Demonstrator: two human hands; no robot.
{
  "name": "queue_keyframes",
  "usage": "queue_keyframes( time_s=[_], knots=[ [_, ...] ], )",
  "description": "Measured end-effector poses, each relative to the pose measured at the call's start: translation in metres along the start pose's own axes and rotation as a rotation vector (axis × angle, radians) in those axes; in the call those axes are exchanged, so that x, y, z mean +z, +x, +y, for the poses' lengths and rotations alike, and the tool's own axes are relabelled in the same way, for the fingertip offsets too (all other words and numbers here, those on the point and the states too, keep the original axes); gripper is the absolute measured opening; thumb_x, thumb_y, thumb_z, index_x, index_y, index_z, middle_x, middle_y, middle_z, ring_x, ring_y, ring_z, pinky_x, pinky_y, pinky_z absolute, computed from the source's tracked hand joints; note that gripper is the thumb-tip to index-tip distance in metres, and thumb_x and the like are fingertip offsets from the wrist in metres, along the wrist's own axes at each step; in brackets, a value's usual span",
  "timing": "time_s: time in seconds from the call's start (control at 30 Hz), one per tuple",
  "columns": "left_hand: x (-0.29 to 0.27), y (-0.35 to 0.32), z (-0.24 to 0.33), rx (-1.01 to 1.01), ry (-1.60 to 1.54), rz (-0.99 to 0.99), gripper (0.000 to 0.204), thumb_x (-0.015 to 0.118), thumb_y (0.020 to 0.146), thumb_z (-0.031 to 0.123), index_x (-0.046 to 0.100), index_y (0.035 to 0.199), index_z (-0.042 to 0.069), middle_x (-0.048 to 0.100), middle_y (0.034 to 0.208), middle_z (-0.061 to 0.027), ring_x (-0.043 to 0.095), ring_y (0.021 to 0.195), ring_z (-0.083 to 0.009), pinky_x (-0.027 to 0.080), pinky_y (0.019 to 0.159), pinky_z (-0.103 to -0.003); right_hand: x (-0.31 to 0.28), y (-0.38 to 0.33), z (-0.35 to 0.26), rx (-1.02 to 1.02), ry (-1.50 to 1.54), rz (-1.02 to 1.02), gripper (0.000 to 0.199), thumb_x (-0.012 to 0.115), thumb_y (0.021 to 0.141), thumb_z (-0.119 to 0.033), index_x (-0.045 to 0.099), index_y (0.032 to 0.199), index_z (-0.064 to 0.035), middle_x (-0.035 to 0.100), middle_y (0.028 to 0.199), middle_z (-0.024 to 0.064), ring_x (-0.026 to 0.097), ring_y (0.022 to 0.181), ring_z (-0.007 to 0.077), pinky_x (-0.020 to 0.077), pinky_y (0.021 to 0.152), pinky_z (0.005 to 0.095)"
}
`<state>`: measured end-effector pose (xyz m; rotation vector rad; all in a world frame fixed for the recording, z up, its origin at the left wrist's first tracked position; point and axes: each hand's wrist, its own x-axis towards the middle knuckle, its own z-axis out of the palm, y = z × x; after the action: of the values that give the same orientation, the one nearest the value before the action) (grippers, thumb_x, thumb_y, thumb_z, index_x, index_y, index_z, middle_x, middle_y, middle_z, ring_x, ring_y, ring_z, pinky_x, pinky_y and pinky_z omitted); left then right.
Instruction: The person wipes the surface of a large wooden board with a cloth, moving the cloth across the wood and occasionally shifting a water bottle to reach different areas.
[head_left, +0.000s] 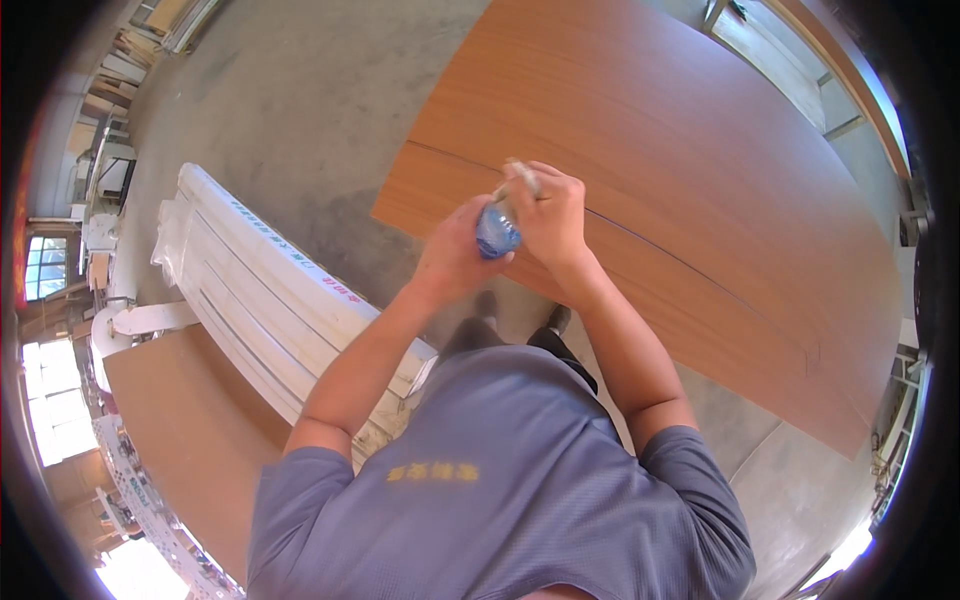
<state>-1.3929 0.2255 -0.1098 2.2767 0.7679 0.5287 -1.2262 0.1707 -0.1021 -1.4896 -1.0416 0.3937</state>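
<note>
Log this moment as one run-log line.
left hand: grips blue bottle | right hand: at the bottle's top, white piece in fingers | below: wood-grain panel on concrete floor

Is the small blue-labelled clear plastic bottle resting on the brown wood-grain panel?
No, the small blue-labelled clear plastic bottle is held up between the left hand and right hand, above the brown wood-grain panel.

A bare concrete floor [300, 90] carries the load: large wood-grain boards [680, 170] lie flat on it, one overlapping another, a seam between them. To the left, a stack of long white profiles [270, 290] rests on the floor, just beside another brown board [190, 420] near the person's shoes [556, 318].
</note>
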Motion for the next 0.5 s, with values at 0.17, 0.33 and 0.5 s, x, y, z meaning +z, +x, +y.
queue_keyframes(
  time_s=[0.17,0.33,0.5],
  knots=[
    [0.04,-0.041,-0.034,-0.185,-0.211,0.147,0.068,0.09,0.073,0.017,0.055,0.13,0.004,0.067,0.117,-0.0204,0.066,0.109,-0.0422,0.055,0.09,-0.048,0.014,-0.008,-0.022,-0.475,-0.301,-0.23,0.015,0.079,0.085,-0.017,0.074,0.081,-0.0028,0.068,0.08,0.0093,0.066,0.074,0.0287,0.0545,0.064,0.0407],
    [0.051,-0.078,-0.054,-0.204,-0.29,0.236,0.056,0.087,0.076,0.011,0.059,0.123,0.004,0.067,0.115,-0.017,0.066,0.106,-0.0381,0.054,0.09,-0.043,0.037,-0.035,-0.029,-0.504,-0.294,-0.366,0.017,0.08,0.082,-0.019,0.072,0.08,-0.0046,0.065,0.08,0.0052,0.066,0.077,0.0265,0.0548,0.065,0.0407],
    [0.03,-0.095,-0.066,-0.29,-0.584,0.318,0.055,0.086,0.077,0.009,0.061,0.125,0.005,0.067,0.122,-0.0179,0.066,0.113,-0.0374,0.055,0.094,-0.043,0.076,-0.045,-0.031,-0.471,-0.154,-0.462,0.021,0.078,0.08,-0.025,0.075,0.088,-0.0055,0.069,0.086,0.0058,0.066,0.08,0.0264,0.0543,0.067,0.0388]
  ],
)
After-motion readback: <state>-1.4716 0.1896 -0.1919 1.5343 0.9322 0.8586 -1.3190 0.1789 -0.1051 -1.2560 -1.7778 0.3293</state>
